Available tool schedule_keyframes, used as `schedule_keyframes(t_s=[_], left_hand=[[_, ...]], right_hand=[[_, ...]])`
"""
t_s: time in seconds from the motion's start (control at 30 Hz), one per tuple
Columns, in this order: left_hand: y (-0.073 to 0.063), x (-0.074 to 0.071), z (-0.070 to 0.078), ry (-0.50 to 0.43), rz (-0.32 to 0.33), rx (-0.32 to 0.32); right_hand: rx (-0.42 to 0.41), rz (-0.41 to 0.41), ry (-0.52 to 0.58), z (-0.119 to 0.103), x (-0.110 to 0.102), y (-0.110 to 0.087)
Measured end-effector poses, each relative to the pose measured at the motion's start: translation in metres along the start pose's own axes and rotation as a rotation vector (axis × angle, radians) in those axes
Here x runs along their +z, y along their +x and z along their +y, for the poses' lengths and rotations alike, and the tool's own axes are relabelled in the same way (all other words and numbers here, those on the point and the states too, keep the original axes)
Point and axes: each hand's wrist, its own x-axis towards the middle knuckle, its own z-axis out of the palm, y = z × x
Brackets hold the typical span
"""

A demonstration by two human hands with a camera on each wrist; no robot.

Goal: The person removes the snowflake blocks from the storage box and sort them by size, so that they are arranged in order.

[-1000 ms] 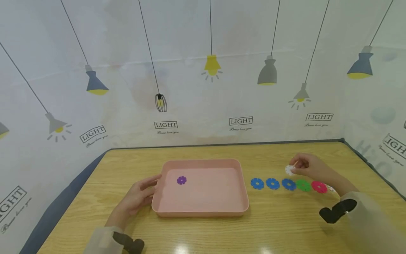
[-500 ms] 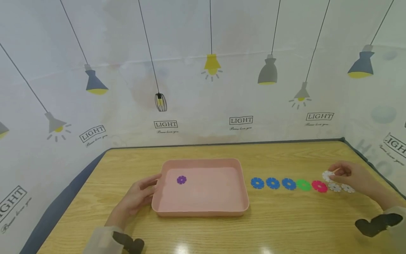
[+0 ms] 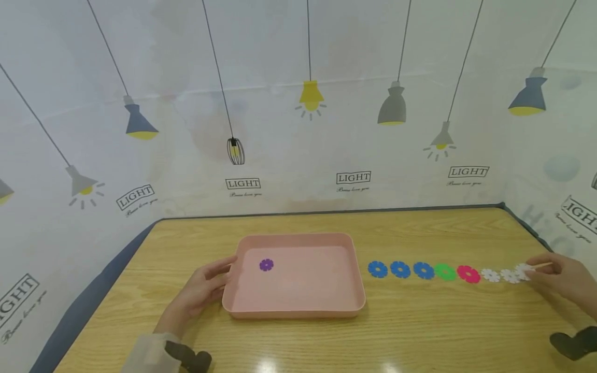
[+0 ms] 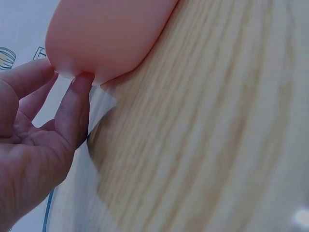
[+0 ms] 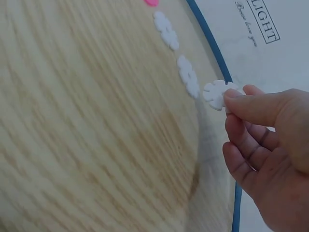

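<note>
My right hand [image 3: 559, 274] pinches a white snowflake disc [image 5: 215, 94] between thumb and fingers. In the head view it is at the right end of a row of discs, overlapping a white disc [image 3: 510, 276] there. In the right wrist view a gap shows between the held disc and the nearest white disc [image 5: 188, 76] on the table. At the left, my left hand [image 3: 198, 290] touches the outer wall of a pink tray [image 3: 294, 314] with fairly straight fingers. Inside this tray lies a purple snowflake disc [image 3: 266, 265].
From the tray's right side the row runs along the wooden table [image 3: 373, 336]: several blue discs [image 3: 400, 269], a green disc [image 3: 444, 272], a pink-red disc [image 3: 468, 274], then white ones. A lamp-printed cloth [image 3: 280, 129] rises behind the table's dark back edge.
My right hand has carried the white disc rightward, past the row, and lowered it to the row's right end. The left hand and the tray have stayed in place.
</note>
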Motion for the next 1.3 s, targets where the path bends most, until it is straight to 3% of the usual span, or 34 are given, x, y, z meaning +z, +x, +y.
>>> schedule_keyframes(t_s=[0.37, 1.3], left_hand=[[-0.001, -0.001, 0.000, -0.004, -0.008, 0.000], [0.000, -0.001, -0.001, -0.012, 0.008, -0.007]], right_hand=[[0.119, 0.047, 0.019, 0.024, 0.001, 0.004], [0.161, -0.022, -0.029, 0.023, 0.006, 0.009]])
